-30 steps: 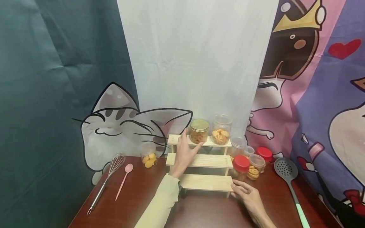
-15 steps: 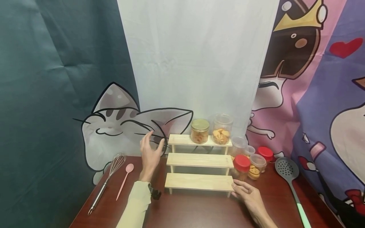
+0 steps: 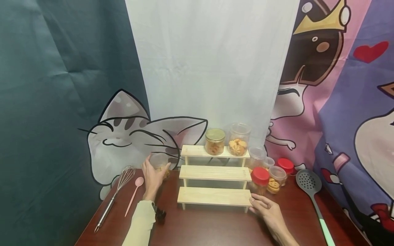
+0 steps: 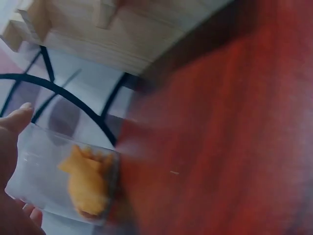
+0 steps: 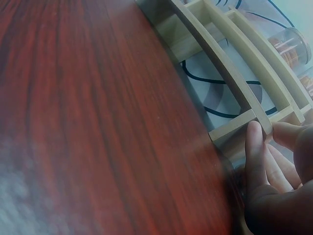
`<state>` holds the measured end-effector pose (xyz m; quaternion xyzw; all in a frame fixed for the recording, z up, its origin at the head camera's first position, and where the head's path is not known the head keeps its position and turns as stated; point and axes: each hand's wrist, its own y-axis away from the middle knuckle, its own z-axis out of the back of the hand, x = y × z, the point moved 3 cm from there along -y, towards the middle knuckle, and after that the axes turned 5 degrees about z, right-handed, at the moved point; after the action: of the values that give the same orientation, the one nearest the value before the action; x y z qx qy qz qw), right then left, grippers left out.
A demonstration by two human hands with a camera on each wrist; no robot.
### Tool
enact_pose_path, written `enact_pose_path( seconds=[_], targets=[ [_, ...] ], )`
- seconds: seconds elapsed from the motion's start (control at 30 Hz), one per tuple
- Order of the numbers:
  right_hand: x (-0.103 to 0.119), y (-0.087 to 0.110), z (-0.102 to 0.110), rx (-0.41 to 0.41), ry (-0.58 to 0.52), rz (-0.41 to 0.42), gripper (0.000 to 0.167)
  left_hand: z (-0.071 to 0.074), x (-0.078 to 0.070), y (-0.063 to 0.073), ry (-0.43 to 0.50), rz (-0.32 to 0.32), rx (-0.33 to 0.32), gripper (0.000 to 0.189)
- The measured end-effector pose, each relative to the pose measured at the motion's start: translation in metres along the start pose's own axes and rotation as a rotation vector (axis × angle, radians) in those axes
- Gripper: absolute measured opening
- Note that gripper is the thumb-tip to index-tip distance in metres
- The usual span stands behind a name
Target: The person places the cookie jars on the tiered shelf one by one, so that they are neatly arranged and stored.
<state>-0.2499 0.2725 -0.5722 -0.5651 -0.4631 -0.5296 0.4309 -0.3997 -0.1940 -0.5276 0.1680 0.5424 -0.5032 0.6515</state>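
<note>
My left hand (image 3: 154,179) is around a clear jar of yellow cookies (image 4: 88,181) standing at the table's back left. In the left wrist view the thumb and fingers lie on opposite sides of the jar, fairly straight, and firm contact cannot be made out. At the lower right end of a three-tier wooden shelf (image 3: 213,173), my right hand (image 3: 267,212) pinches the bottom board between thumb and fingers. On the top tier stand a gold-lidded jar (image 3: 215,141) and a clear-lidded jar of cookies (image 3: 238,140).
Right of the shelf cluster several jars, among them a red-lidded one (image 3: 260,177). A grey slotted skimmer (image 3: 309,182) lies farther right. To the left are a whisk (image 3: 115,196) and a pink spoon (image 3: 134,194). Printed curtains hang behind the table (image 3: 212,229).
My left hand has drawn away from the gold-lidded jar on the top tier and moved left and down to the jar on the table. The right hand keeps its place.
</note>
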Motion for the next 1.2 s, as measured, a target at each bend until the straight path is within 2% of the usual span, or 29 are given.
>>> enact_pose_path(
  seconds=[0.17,0.27,0.5,0.67,0.87,1.03,1.2],
  targets=[
    [-0.001,-0.001,-0.001,0.005,-0.005,-0.005,0.055,-0.004,0.022,0.007,-0.038,0.090,0.089,0.105],
    [-0.002,-0.001,-0.002,0.003,-0.009,-0.003,0.055,-0.004,0.030,0.010,-0.059,0.116,0.109,0.101],
    [-0.003,-0.002,-0.002,-0.003,-0.004,-0.005,0.055,0.001,0.028,0.012,-0.086,0.105,0.086,0.092],
    [-0.003,-0.002,-0.001,-0.007,0.000,-0.010,0.055,0.003,0.024,0.012,-0.066,0.103,0.081,0.095],
    [-0.003,-0.001,0.000,-0.009,0.002,-0.018,0.057,0.006,0.007,0.009,0.018,0.070,0.026,0.095],
    [-0.002,-0.001,0.001,-0.008,0.002,-0.023,0.056,0.011,-0.022,0.007,0.110,0.011,-0.026,0.093],
    [-0.001,-0.001,0.001,-0.006,0.004,-0.026,0.056,0.011,-0.053,0.007,0.188,-0.037,-0.027,0.092]
  ],
)
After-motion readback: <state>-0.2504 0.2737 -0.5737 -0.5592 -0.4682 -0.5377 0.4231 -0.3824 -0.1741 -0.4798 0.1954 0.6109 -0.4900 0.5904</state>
